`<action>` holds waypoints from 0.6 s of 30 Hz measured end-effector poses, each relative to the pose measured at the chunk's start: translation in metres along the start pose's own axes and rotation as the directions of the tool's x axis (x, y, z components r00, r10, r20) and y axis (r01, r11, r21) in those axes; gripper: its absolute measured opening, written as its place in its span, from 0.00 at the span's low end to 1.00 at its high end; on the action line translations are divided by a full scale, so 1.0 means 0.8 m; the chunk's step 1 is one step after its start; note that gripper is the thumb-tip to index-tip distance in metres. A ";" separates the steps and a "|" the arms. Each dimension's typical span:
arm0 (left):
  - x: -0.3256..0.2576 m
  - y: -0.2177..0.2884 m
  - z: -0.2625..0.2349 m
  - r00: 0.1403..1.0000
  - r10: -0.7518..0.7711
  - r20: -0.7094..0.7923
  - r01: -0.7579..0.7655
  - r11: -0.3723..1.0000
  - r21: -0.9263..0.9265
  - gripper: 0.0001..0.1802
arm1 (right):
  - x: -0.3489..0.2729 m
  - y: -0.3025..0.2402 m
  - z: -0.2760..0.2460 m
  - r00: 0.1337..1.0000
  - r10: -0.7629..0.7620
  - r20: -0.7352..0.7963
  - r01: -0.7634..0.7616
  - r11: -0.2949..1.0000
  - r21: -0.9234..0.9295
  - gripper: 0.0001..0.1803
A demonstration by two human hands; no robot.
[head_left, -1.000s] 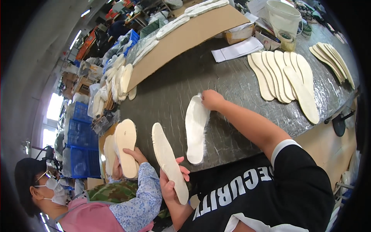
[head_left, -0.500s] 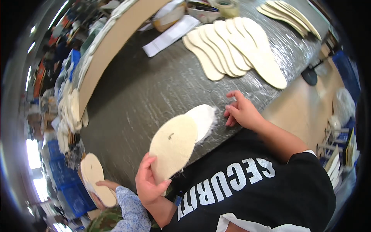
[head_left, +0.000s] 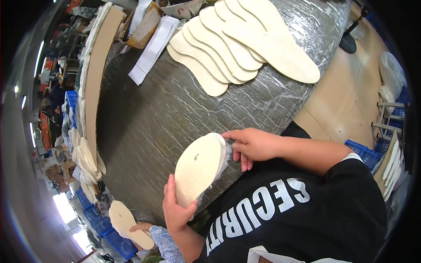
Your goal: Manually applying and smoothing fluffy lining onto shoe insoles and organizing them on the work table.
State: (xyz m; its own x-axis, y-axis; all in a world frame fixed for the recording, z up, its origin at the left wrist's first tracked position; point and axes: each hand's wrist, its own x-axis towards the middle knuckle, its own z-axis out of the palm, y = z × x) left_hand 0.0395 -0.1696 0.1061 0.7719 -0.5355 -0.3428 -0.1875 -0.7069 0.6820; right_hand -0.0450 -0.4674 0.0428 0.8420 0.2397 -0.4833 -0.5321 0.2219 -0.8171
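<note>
Insole [head_left: 196, 168], held in left grip [head_left: 177, 215], is likely being matched to fleece [head_left: 223, 151] by the bench's [head_left: 140, 136] near edge; right grip [head_left: 256, 145], spread, should align rims.

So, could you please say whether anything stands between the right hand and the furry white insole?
Nothing visible: the right hand is at the furry white insole, whose edge shows beyond the cream insole.

L head cam; fisheye; looks down at hands [head_left: 177, 214] [head_left: 258, 144], close

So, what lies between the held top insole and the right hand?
In the head view, a furry white insole pokes out from underneath, between the top insole and the right hand.
</note>
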 end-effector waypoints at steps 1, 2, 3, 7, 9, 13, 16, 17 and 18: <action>0.000 0.001 0.002 1.000 0.013 -0.002 -0.013 0.999 -0.045 0.52 | 0.002 -0.001 -0.002 1.000 0.017 0.026 -0.017 1.000 0.019 0.26; 0.001 0.002 0.003 1.000 0.027 -0.005 -0.027 0.995 -0.091 0.52 | 0.003 -0.002 -0.004 0.998 0.033 0.052 -0.035 0.999 0.037 0.26; 0.003 0.004 0.002 1.000 0.023 0.001 -0.023 0.996 -0.087 0.52 | 0.004 -0.002 -0.004 0.998 0.034 0.052 -0.036 0.998 0.045 0.26; 0.009 0.009 0.002 0.998 0.025 0.050 -0.027 0.999 0.038 0.51 | 0.007 0.004 -0.005 0.997 0.003 0.073 -0.009 0.997 0.072 0.25; 0.011 0.008 0.003 0.998 0.038 0.047 -0.039 0.999 0.025 0.51 | 0.008 0.005 -0.006 0.998 -0.019 0.068 0.014 0.997 0.077 0.25; 0.012 -0.003 0.003 0.998 0.052 0.034 -0.050 0.996 -0.077 0.50 | 0.008 0.003 -0.007 0.996 0.002 0.089 -0.011 0.994 0.105 0.25; 0.014 -0.002 0.007 0.998 0.050 0.030 -0.047 0.993 -0.105 0.50 | 0.008 0.004 -0.008 0.995 0.001 0.096 -0.012 0.994 0.112 0.25; 0.015 -0.002 0.008 0.999 0.041 0.024 -0.037 0.992 -0.119 0.50 | 0.009 0.004 -0.008 0.995 0.001 0.099 -0.012 0.994 0.113 0.25; 0.015 -0.002 0.009 0.999 0.040 0.026 -0.036 0.992 -0.118 0.50 | 0.009 0.004 -0.008 0.995 0.001 0.099 -0.012 0.993 0.115 0.25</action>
State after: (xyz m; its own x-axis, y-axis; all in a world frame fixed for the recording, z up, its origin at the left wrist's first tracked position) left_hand 0.0450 -0.1781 0.0963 0.7476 -0.5751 -0.3321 -0.1425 -0.6273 0.7656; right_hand -0.0404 -0.4706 0.0347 0.8287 0.3323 -0.4504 -0.5491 0.3261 -0.7695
